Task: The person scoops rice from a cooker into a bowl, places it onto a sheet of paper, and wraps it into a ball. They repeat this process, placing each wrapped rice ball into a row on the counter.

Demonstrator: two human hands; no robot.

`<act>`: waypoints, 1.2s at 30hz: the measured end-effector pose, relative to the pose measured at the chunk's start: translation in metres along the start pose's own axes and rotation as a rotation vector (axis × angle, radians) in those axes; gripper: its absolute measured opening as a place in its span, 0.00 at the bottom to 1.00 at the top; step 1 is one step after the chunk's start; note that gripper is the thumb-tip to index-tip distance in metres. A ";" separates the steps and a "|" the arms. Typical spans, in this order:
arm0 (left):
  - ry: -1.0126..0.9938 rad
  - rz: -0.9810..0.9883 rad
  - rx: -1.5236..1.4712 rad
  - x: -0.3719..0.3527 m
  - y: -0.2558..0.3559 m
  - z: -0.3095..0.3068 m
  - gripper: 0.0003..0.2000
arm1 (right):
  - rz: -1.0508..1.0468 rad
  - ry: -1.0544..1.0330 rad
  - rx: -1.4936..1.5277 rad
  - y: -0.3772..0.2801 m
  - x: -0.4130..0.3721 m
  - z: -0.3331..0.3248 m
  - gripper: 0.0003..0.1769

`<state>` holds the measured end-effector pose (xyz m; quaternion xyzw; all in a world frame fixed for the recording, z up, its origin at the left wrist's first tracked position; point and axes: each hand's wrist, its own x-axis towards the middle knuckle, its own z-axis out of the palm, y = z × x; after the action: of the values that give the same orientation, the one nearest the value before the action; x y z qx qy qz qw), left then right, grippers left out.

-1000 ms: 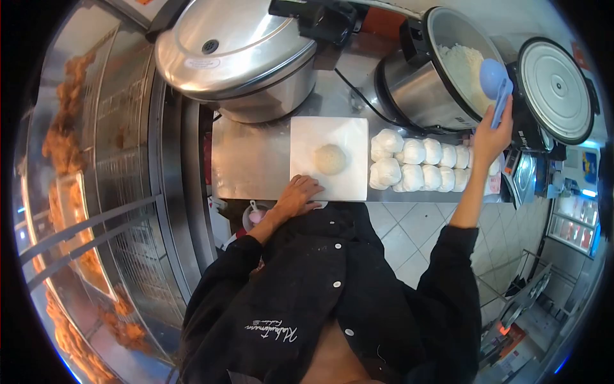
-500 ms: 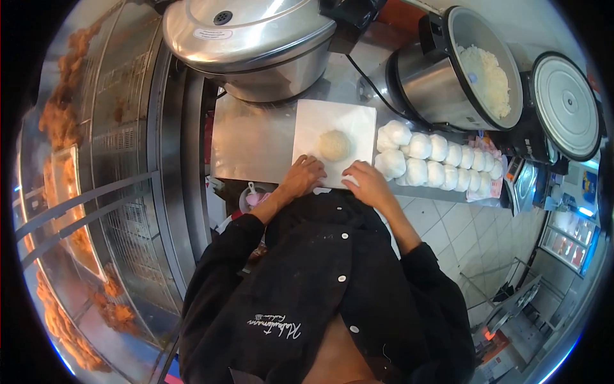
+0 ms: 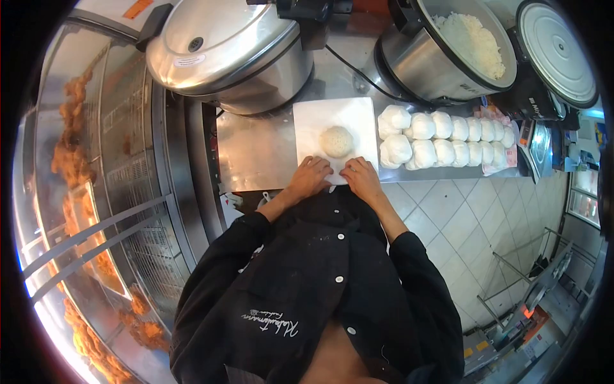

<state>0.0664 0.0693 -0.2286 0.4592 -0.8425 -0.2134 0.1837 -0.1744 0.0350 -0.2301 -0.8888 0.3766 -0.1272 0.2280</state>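
Sheet (image 3: 313, 121) edge beneath left hand (image 3: 309, 176), right hand (image 3: 361, 176)

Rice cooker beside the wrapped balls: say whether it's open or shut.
Open: the lid stands swung back, and white rice shows inside the pot.

I see a steel bench (image 3: 256, 150) carrying a white paper sheet (image 3: 313, 118) at its near edge. Two rows of white wrapped bundles (image 3: 441, 137) lie just right of it. A closed metal cooker (image 3: 230, 51) stands behind, with an open rice cooker (image 3: 428, 64) beside that.
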 end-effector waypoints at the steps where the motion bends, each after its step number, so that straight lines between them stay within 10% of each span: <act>1: -0.020 0.001 -0.010 0.000 0.000 0.001 0.16 | 0.008 0.001 0.060 -0.002 0.001 -0.004 0.19; 36: 0.161 -0.432 -0.427 0.042 -0.023 -0.043 0.07 | 0.094 0.000 0.254 0.006 0.068 -0.061 0.09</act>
<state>0.0828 0.0135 -0.1994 0.5939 -0.6446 -0.3823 0.2925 -0.1554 -0.0369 -0.1770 -0.8343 0.3986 -0.1628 0.3443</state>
